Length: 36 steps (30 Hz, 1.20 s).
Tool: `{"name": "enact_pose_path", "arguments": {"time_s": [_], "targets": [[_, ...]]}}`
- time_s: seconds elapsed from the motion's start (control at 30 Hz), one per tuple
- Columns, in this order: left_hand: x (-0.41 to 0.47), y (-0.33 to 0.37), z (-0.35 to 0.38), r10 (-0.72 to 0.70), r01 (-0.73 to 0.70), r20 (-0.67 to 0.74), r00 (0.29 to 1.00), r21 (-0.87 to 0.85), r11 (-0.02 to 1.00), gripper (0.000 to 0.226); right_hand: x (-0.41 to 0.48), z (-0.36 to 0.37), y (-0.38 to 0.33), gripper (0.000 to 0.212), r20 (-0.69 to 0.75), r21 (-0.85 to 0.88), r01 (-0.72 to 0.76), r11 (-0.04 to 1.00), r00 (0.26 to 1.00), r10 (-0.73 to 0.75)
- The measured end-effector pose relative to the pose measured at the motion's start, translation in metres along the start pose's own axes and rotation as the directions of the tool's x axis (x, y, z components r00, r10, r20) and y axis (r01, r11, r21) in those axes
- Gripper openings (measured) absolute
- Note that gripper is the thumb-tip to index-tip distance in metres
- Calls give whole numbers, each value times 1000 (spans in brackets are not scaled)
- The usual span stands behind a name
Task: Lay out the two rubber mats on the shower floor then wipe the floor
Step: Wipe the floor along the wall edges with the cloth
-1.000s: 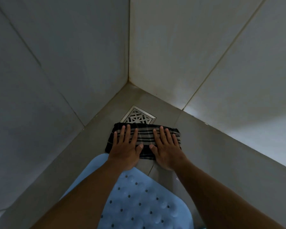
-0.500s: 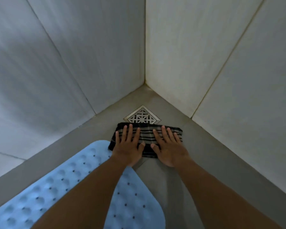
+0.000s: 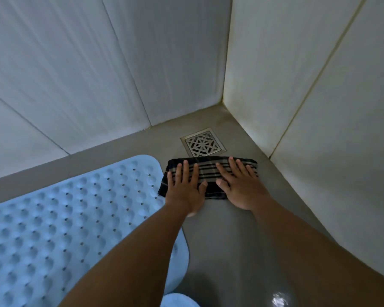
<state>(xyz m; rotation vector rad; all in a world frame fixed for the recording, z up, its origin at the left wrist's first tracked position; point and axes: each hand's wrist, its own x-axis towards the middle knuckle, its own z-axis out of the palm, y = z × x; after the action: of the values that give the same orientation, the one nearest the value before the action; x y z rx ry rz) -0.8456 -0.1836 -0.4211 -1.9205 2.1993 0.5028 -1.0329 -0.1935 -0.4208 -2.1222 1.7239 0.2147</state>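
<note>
Head view: left hand (image 3: pixel 184 189) and right hand (image 3: pixel 242 187) lie side by side, fingers straight, pressing a dark striped cloth (image 3: pixel 208 172) flat onto the grey shower floor (image 3: pixel 231 240); neither hand grips it. The cloth's far edge meets the square drain grate (image 3: pixel 203 144) near the wall corner. Blue rubber mat (image 3: pixel 64 213) lies flat at left, its corner just beside the cloth; a sliver of a second blue mat (image 3: pixel 177 301) shows at the bottom edge.
</note>
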Motion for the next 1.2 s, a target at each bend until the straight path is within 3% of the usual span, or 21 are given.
{"name": "enact_pose_path", "arguments": {"time_s": [0.27, 0.63, 0.83, 1.2], "targets": [[-23, 36, 15, -136, 134, -22, 990, -66, 989, 66, -5, -6, 35, 64, 58, -129, 151, 980, 988, -144], [-15, 36, 14, -211, 205, -18, 977, -175, 963, 62, -1, -9, 32, 66, 86, -178, 153, 972, 986, -140], [-17, 39, 23, -213, 192, -182, 960, -123, 974, 58, -1, -4, 32, 72, 49, -162, 137, 977, 990, -130], [-12, 41, 19, -237, 228, -77, 968, -108, 968, 59, -1, -3, 35, 66, 30, -154, 158, 975, 987, -156]]}}
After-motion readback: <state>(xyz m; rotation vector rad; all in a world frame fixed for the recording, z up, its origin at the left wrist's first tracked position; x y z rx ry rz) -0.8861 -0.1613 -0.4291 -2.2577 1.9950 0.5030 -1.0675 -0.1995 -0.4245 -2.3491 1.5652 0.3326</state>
